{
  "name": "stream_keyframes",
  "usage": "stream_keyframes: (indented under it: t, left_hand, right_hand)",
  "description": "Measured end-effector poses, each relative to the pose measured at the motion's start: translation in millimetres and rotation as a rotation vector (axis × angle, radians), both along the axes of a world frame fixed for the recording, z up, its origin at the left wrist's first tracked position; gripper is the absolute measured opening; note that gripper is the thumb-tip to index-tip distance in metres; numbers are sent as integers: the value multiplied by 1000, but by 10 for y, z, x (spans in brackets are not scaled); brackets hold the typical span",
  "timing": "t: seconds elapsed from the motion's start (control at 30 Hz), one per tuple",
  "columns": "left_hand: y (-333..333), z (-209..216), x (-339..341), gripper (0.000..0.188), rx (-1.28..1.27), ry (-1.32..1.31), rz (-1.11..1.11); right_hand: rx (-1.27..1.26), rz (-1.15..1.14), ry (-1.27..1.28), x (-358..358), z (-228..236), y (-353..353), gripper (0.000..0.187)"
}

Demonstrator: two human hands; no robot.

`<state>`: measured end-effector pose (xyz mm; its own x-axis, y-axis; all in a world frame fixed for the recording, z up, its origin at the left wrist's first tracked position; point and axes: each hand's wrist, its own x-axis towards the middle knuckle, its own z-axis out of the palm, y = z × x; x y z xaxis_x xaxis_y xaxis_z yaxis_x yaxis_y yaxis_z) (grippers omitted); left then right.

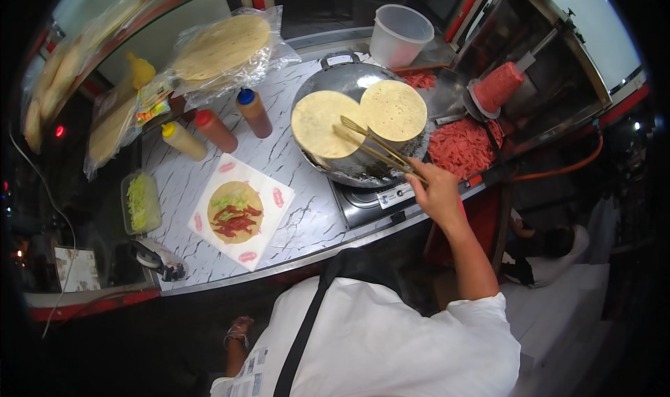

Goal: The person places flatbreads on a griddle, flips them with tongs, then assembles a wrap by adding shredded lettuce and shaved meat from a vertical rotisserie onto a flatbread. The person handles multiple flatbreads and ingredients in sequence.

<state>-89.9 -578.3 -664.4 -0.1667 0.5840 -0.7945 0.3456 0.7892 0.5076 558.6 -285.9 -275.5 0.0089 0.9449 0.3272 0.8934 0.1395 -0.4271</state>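
Observation:
My right hand [438,190] is closed around metal tongs [387,148]. The tongs reach over a large dark pan [328,165], their tips on the right part of the left flatbread [321,121]; whether they pinch it I cannot tell. A second round flatbread [396,111] lies to its right. On the counter to the left, a smaller flatbread [246,235] topped with shredded lettuce [234,201] and reddish strips [236,224] rests on white paper [265,247]. My left hand [239,328] is low beside my body, away from the counter, its fingers too dark to read.
Squeeze bottles in yellow [183,141], red [216,130] and with a blue cap [254,112] stand behind the paper. A lettuce tub [141,203] sits left. Shredded pink meat [464,149] lies right of the pan, below a meat cone [497,88]. Behind stands a clear bucket [400,38].

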Motion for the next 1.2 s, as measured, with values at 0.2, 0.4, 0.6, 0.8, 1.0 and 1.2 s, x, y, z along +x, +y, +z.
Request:
stream_keyframes:
  t: [0.2, 0.4, 0.6, 0.8, 1.0, 1.2]
  left_hand:
    - [418, 36, 39, 36, -17, 152, -308]
    - [376, 95, 219, 46, 89, 141, -193]
    - [454, 335, 199, 50, 66, 128, -252]
    - [282, -42, -328, 51, 32, 85, -198]
    - [59, -342, -982, 52, 8, 66, -177]
    - [-409, -575, -1623, 48, 209, -30, -28]
  right_hand:
    - [216, -205, 202, 562, -163, -68, 35]
    - [11, -446, -81, 1427, -512, -286, 43]
    - [-98, -487, -333, 1255, -577, -250, 51]
    - [324, -311, -133, -4, -140, -27, 43]
    - [-82, 421, 512, -2568, -1074, 660, 80]
    - [-140, -165, 742, -2951, -1660, 2540, 73]
